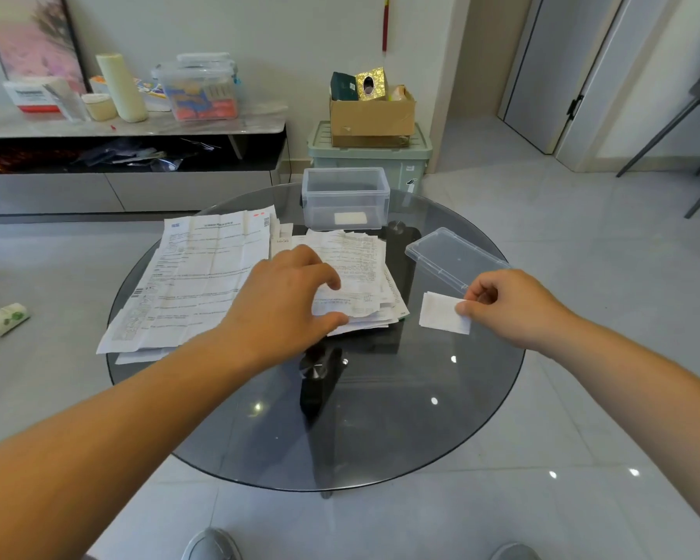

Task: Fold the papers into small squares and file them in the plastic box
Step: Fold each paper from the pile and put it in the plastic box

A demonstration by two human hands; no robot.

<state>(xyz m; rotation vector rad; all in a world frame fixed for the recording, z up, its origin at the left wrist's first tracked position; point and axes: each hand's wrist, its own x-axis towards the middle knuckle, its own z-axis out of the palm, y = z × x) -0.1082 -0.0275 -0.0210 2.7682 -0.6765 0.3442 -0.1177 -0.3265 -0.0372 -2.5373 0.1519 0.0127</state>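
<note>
While fingers of the right hand (510,305) pinch a small folded paper square (441,315) over the round glass counter (380,418), right, left hand (283,301) fingers curl on the creased paper stack (356,268), centre; clear rectangular plastic box (345,183), far, holds one white square (350,218).

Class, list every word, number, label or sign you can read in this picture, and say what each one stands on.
Nothing can be read for certain.
On the large sheets: printed lines and barcodes, too small.
On the receipt stack: rows of print, blurred.
On the folded paper: no readable print.
On the red-and-white box: dark lettering, blurred.
On the green bin: a small label, unreadable.
</note>
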